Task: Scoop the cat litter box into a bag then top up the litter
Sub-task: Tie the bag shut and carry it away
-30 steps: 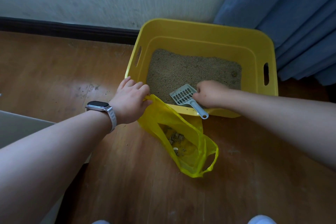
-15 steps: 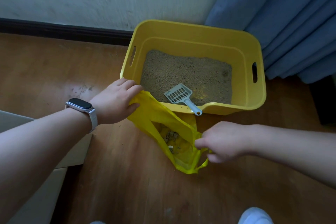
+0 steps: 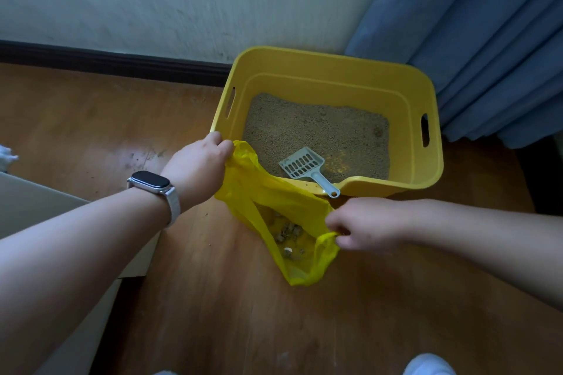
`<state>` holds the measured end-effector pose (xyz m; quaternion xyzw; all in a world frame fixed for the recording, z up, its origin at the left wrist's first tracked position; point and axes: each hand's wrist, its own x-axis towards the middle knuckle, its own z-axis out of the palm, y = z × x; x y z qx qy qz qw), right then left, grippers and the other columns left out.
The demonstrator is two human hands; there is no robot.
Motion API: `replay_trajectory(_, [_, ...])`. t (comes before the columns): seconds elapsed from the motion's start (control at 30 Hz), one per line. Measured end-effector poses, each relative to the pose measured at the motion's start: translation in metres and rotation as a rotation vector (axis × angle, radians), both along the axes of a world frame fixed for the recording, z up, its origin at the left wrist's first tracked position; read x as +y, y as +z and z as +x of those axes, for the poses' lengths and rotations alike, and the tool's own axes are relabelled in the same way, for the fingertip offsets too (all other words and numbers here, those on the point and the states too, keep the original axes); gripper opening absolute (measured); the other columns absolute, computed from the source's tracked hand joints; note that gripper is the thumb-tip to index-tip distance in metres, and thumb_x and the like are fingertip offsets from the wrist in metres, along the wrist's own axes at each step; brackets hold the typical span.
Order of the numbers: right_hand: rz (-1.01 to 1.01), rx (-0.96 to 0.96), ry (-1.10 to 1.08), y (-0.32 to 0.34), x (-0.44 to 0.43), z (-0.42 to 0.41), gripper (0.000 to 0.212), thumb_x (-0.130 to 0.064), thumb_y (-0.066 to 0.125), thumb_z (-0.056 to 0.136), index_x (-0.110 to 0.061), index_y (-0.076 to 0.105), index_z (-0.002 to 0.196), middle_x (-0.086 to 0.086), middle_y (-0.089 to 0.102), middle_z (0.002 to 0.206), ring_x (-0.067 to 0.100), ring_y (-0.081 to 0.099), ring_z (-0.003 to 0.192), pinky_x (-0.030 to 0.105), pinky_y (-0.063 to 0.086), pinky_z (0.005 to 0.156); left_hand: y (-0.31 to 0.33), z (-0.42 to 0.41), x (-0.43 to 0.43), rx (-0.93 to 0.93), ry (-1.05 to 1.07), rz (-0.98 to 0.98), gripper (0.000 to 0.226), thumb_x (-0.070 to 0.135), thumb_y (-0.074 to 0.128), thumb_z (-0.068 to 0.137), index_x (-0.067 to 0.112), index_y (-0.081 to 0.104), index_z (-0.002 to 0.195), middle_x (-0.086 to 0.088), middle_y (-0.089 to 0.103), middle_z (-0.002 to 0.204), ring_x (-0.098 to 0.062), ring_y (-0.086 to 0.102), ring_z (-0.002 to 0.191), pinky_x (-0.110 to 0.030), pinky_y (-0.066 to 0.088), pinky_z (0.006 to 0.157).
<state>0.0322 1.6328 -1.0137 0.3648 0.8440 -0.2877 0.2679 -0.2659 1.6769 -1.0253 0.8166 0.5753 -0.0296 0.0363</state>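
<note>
My left hand [image 3: 198, 170] pinched one handle of the yellow plastic bag [image 3: 274, 207] beside the yellow litter box [image 3: 335, 82]; my right hand [image 3: 365, 225] gripped the other handle. Clumps [image 3: 288, 231] lay inside the bag. The grey slotted scoop [image 3: 304, 164] rested on the litter [image 3: 320, 128].

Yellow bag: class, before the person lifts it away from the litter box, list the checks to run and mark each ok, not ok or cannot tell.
1. Left hand has a grip on one bag handle: ok.
2. Right hand has a grip on the other handle: ok.
3. Clumps sit low inside the yellow bag: ok.
4. Scoop is out of the hands, lying in the litter box: ok.
5. Bag free of holes: cannot tell.
6. Fresh litter within reach: cannot tell.
</note>
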Motion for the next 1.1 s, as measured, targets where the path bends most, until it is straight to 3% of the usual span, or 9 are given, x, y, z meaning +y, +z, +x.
replay_trajectory(0.17, [0.040,0.241,-0.276,0.030,0.016,-0.003,0.015,-0.035,0.057,0.093,-0.022,0.056,0.085,-0.008,0.055,0.074,0.012,0.052,0.069,0.026,0.040,0.057,0.014,0.002,0.000,-0.068,0.296,-0.039,0.013,-0.003,0.049,0.086,0.005,0.052,0.096,-0.013,0.052,0.093,-0.028,0.051,0.065,-0.038,0.043,0.053])
replay_trajectory(0.27, [0.106,0.389,-0.378,0.045,0.024,-0.002,0.015,-0.035,0.059,0.092,-0.022,0.057,0.083,-0.004,0.061,0.075,0.012,0.055,0.069,0.035,0.046,0.062,0.030,0.001,0.007,-0.065,0.430,-0.163,0.012,0.006,0.052,0.089,0.006,0.063,0.086,-0.010,0.063,0.085,-0.022,0.056,0.066,-0.031,0.044,0.052])
replay_trajectory(0.47, [0.159,0.795,-0.634,0.076,0.039,-0.009,0.013,-0.023,0.062,0.093,-0.018,0.061,0.081,0.009,0.064,0.071,0.018,0.057,0.061,0.039,0.050,0.058,0.091,0.019,0.006,-0.605,0.397,-0.282,0.021,0.033,0.058,0.095,0.017,0.066,0.085,0.001,0.058,0.075,-0.013,0.048,0.059,-0.026,0.038,0.052])
replay_trajectory(0.57, [0.139,0.932,-0.728,0.087,0.044,-0.014,0.015,-0.018,0.060,0.095,-0.017,0.059,0.080,0.003,0.062,0.065,0.011,0.055,0.057,0.037,0.049,0.055,0.117,0.031,0.002,-0.848,0.311,-0.259,0.023,0.033,0.062,0.093,0.012,0.067,0.089,-0.004,0.062,0.086,-0.012,0.050,0.066,-0.025,0.041,0.058])
replay_trajectory(0.67, [0.152,1.005,-0.766,0.096,0.047,-0.019,0.015,-0.014,0.058,0.096,-0.016,0.058,0.081,0.001,0.061,0.064,0.011,0.055,0.056,0.033,0.048,0.054,0.131,0.042,-0.004,-1.115,0.242,-0.383,0.034,0.035,0.061,0.087,0.001,0.062,0.089,-0.012,0.072,0.092,-0.030,0.061,0.081,-0.041,0.050,0.079])
replay_trajectory(0.73, [0.175,1.037,-0.760,0.100,0.048,-0.021,0.013,-0.012,0.058,0.096,-0.015,0.057,0.083,0.002,0.061,0.065,0.012,0.056,0.056,0.032,0.050,0.056,0.133,0.052,-0.009,-1.198,0.204,-0.438,0.026,0.032,0.060,0.087,0.006,0.058,0.082,-0.013,0.072,0.084,-0.035,0.056,0.078,-0.051,0.046,0.076])
replay_trajectory(0.83, [0.182,1.070,-0.764,0.102,0.049,-0.023,0.010,-0.010,0.058,0.095,-0.012,0.058,0.085,0.004,0.063,0.067,0.013,0.058,0.058,0.031,0.051,0.057,0.130,0.066,-0.014,-1.264,0.229,-0.486,0.019,0.032,0.063,0.086,0.014,0.061,0.079,-0.011,0.067,0.073,-0.032,0.047,0.074,-0.047,0.035,0.068])
replay_trajectory(0.93, [0.182,1.077,-0.776,0.102,0.050,-0.025,0.007,-0.009,0.059,0.095,-0.009,0.059,0.087,0.007,0.065,0.070,0.012,0.060,0.058,0.027,0.052,0.057,0.132,0.078,-0.018,-1.322,0.317,-0.594,0.015,0.024,0.060,0.093,0.013,0.064,0.085,-0.009,0.068,0.075,-0.029,0.056,0.071,-0.044,0.040,0.073])
replay_trajectory(1.1, [0.201,1.093,-0.766,0.103,0.051,-0.027,0.006,-0.010,0.061,0.093,-0.008,0.062,0.088,0.007,0.068,0.075,0.017,0.062,0.064,0.032,0.053,0.062,0.123,0.086,-0.021,-1.289,0.492,-0.929,0.048,0.044,0.039,0.100,0.003,0.065,0.102,-0.014,0.072,0.090,-0.028,0.067,0.077,-0.047,0.045,0.092])
